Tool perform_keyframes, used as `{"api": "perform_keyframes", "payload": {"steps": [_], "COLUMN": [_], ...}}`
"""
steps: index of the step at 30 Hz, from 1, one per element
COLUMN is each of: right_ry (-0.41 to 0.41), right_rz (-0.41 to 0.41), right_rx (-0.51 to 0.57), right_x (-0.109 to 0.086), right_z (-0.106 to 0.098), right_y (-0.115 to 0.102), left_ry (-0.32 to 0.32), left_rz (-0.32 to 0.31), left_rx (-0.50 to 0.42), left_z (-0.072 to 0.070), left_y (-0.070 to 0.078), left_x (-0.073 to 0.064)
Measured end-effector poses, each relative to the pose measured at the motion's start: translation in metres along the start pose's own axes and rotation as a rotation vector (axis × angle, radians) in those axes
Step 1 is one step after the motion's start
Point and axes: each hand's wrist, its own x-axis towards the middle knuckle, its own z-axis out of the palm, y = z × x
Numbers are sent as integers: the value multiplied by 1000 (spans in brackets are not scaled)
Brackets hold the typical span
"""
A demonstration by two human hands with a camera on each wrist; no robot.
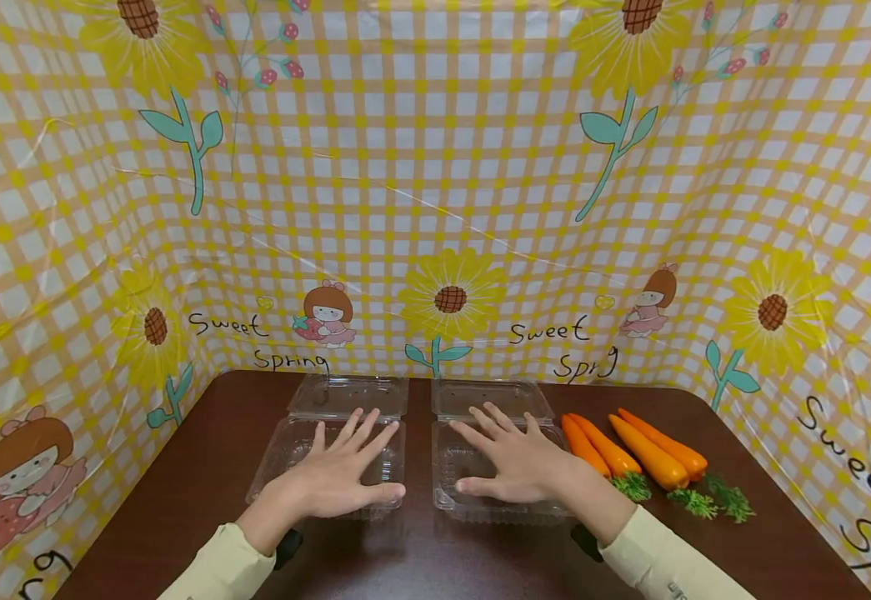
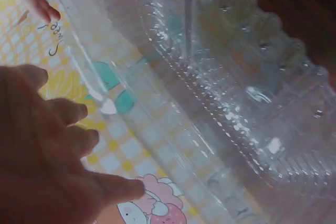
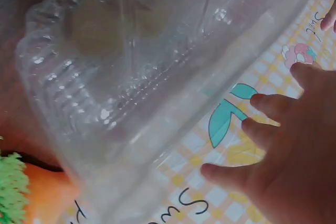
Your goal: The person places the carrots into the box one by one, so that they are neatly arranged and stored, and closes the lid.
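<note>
Two clear plastic clamshell boxes stand side by side on the table, their lids raised at the back. Over the left clear box [image 1: 277, 454] my left hand [image 1: 333, 479] is spread flat, palm down, fingers apart. My right hand [image 1: 521, 465] is spread in the same way over the right clear box [image 1: 446, 471]. Neither hand holds anything. In the left wrist view, the ribbed wall of the left box [image 2: 236, 119] shows beside the stretched fingers. The right wrist view has the right box [image 3: 121, 77] next to the right hand [image 3: 299, 150].
Several orange carrots with green tops lie right of the right box, among them a front carrot [image 1: 648, 454]. The dark brown table [image 1: 195, 475] is walled on three sides by a checked cloth [image 1: 435, 192] with sunflowers.
</note>
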Motion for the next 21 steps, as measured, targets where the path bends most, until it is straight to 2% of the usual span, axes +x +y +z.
{"api": "perform_keyframes", "payload": {"steps": [2,6,9,11,15,21], "right_ry": [70,235,318,357,423,490], "right_rz": [-39,-87,-55,-18,63,166], "right_rx": [7,31,62,100,217,425], "right_x": [-2,-11,-24,-33,-49,-70], "right_z": [-1,-4,-9,-12,-16,-17], "right_y": [2,8,11,15,26,47], "left_ry": [52,200,307,357,403,409], "left_rz": [7,6,-3,-15,-63,-137], "left_rx": [4,29,57,72,79,49], "left_z": [0,-1,-3,-6,-11,-14], "left_y": [-4,-14,-22,-30,-51,-79], "left_x": [-2,-9,-19,-27,-46,-69]}}
